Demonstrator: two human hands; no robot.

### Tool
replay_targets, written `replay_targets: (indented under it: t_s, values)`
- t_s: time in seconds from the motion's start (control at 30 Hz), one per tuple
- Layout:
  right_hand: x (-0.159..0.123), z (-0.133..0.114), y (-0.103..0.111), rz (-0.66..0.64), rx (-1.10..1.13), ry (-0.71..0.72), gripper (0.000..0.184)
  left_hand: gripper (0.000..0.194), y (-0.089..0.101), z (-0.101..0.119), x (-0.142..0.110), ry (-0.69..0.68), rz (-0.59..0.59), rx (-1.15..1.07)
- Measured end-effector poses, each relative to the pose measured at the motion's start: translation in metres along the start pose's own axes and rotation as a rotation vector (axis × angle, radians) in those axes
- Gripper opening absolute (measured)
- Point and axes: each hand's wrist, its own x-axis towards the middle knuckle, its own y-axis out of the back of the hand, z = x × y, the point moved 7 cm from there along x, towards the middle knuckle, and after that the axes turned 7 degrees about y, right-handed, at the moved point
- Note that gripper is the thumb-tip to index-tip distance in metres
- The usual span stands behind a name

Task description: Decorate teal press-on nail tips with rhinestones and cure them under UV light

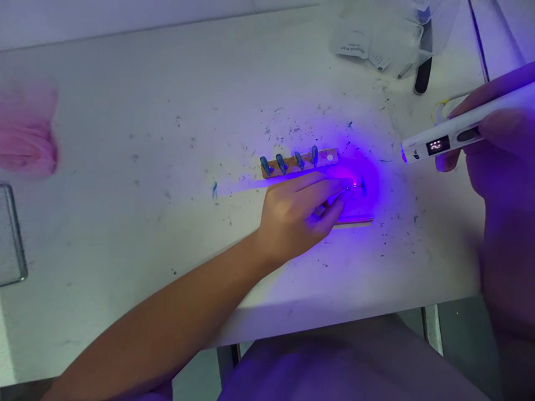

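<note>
My right hand (501,128) is closed around a white pen-shaped UV lamp (472,125) with a small lit display, its tip pointing left and down. Violet light falls on my left hand (298,209), whose thumb and fingers pinch a thin, shiny stick (354,186). At the stick's far end is a small dark blue piece, perhaps a nail tip (363,187); the glare blurs its shape. Just beyond my left hand lies a narrow strip holder (330,157) with several blue-green nail tips (281,164) standing on it. A thin, straight-edged item (355,221) lies partly under my left hand.
A clear plastic container (443,28), an alcohol pad packet (353,44) and a black nail file (423,77) are at the back right. Pink sheer material (29,142) and a metal-edged frame (16,234) lie at left. Dark specks dot the white table (104,184).
</note>
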Motion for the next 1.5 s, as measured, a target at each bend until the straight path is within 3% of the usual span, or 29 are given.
replay_targets:
  t_s: [0.3, 0.67, 0.97, 1.13, 1.5]
  values:
    - [-0.0064, 0.0016, 0.0061, -0.03, -0.05, 0.07, 0.029, 0.015, -0.0011, -0.0009, -0.0009, -0.001, -0.005, -0.001]
    - [-0.0042, -0.0025, -0.0009, -0.039, -0.046, 0.032, 0.023, 0.003, -0.0006, -0.0009, 0.0003, 0.012, -0.021, 0.019]
    - [-0.0022, -0.0047, -0.0015, -0.075, -0.032, 0.097, 0.016, 0.003, -0.0003, -0.001, 0.0004, 0.022, -0.029, 0.021]
    - [-0.0044, -0.0039, -0.0013, -0.046, -0.073, 0.064, 0.01, 0.003, -0.0003, -0.0013, 0.0008, 0.016, -0.027, 0.032]
    - [-0.0059, -0.0027, 0.0006, -0.053, -0.058, 0.06, 0.02, 0.003, -0.0016, 0.0009, 0.0004, 0.013, -0.025, 0.003]
